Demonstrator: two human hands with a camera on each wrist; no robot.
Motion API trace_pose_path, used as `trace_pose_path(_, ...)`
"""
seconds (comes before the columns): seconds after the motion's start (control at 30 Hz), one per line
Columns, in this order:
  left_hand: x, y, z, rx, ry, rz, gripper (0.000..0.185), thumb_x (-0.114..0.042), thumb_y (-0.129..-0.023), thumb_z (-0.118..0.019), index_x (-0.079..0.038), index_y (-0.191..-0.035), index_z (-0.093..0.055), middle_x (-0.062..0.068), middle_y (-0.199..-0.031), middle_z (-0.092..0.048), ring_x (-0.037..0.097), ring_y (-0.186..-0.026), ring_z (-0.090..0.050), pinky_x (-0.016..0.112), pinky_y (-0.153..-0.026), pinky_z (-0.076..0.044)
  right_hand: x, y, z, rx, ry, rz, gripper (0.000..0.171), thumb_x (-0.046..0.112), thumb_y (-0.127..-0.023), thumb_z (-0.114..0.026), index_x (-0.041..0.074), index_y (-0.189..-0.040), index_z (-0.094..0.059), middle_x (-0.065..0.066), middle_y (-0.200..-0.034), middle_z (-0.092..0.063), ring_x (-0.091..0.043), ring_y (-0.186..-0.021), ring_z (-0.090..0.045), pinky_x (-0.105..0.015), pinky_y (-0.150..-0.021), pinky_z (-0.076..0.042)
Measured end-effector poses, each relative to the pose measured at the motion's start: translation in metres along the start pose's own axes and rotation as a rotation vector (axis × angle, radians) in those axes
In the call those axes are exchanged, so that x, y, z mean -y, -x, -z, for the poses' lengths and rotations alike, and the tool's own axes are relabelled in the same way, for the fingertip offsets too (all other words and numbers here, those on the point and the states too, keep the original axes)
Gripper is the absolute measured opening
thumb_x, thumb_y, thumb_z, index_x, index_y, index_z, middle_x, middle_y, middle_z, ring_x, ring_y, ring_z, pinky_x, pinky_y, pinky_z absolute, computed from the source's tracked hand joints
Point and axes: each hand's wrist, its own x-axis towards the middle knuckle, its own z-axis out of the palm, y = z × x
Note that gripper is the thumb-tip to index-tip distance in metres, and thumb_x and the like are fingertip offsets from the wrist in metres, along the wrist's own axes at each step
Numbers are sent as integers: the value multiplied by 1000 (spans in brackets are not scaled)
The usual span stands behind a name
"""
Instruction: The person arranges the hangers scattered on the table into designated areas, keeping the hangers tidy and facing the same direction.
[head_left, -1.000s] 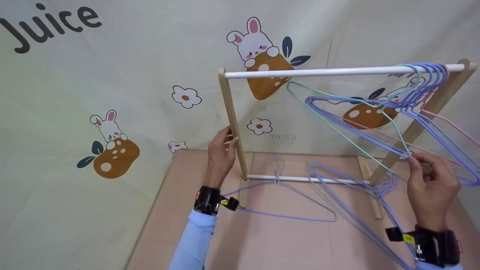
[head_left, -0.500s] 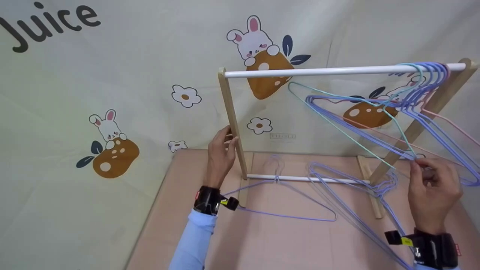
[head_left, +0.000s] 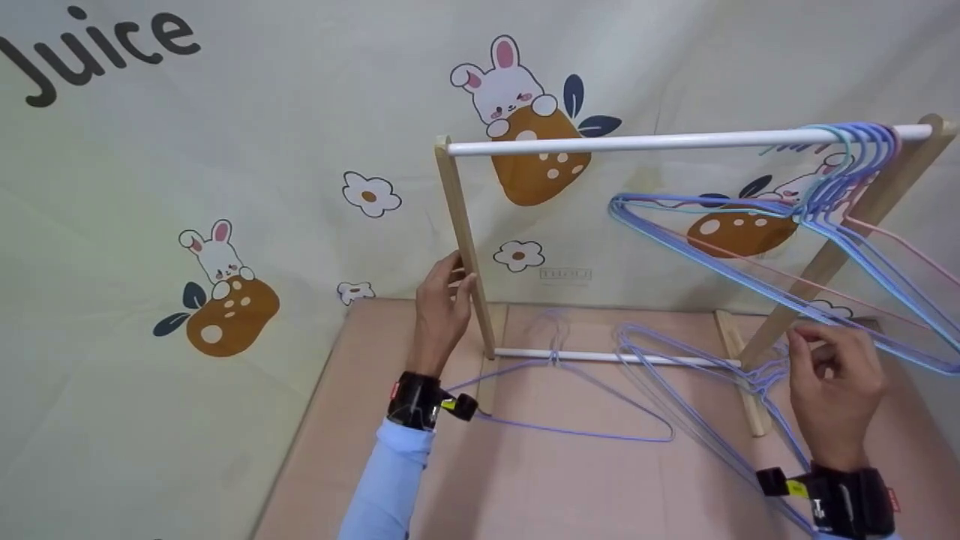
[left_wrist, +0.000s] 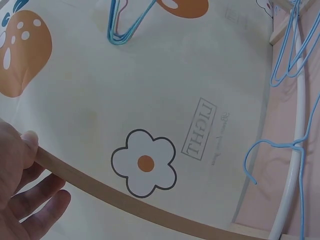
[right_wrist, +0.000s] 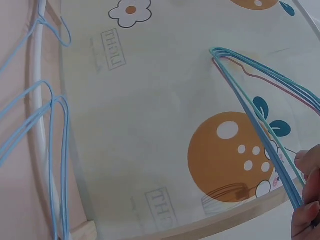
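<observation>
left hand [head_left: 441, 300]: you're gripping the rack's left post [head_left: 465, 247], fingers curled round it.
right hand [head_left: 829, 375]: curled by the low edge of the hung hangers [head_left: 750, 262]; can't tell if you're pinching one.
hangers: bunched at the rail's [head_left: 637, 141] right end.
floor: loose hangers [head_left: 675, 390] on the base bar.

Backdrop cloth [head_left: 225, 150], upper left: "Juice" in large dark letters, first letter partly cut off.
Backdrop cloth, small boxed mark behind rack: "LIGHT", seen sideways; finer script beside it unreadable.
</observation>
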Motion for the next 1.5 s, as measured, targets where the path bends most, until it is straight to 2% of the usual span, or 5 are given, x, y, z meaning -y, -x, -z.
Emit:
trace_pose_path(0.23, -1, 0, 0, -2, 6, -12, 38, -11, -95, -54, -4, -132, -49, 8, -116, -57, 16, -100, -59, 23, -77, -52, 21, 9, -13, 133, -38, 61, 17, -18, -73, -65, -11, -88, -65, -20, -81, -56, -6, -56, -43, -9, -51, -32)
trace_pose_path(0.4, -3, 0, 0, -1, 21, -8, 38, -11, -95, -54, -5, -133, -49, 8, -116, -57, 17, -101, -59, 24, -77, -53, 6, 27, -22, 251, -21, 78, 26, -21, -69, -68, -7, -90, -67, -15, -82, -58, -7, -57, -43, -10, -52, -35)
trace_pose_path(1.03, -2, 1, 1, -7, 16, 2, 38, -12, -95, -55, -5, -132, -50, 9, -115, -58, 16, -100, -59, 24, -77, -52, -22, 99, -70, 581, 50, -101, 20, -1, -79, -73, 11, -94, -70, 5, -85, -61, -3, -46, -40, -15, -38, -30)
trace_pose_path(1.33, 3, 5, 0, 15, -2, 19, 38, -12, -95, -55, -3, -131, -49, 10, -115, -58, 15, -99, -59, 22, -78, -51, -30, 119, -85, 716, 133, -204, 17, 7, -80, -75, 9, -96, -71, 4, -85, -63, -6, -55, -47, -23, -48, -41)
trace_pose_path(1.5, 2, 3, 1, 24, -13, 8, 38, -12, -94, -56, -2, -130, -50, 9, -114, -58, 14, -99, -58, 20, -79, -51, -29, 130, -89, 797, 196, -231, 22, 12, -80, -74, 6, -101, -70, -2, -95, -65, -19, -81, -61, -38, -69, -51)
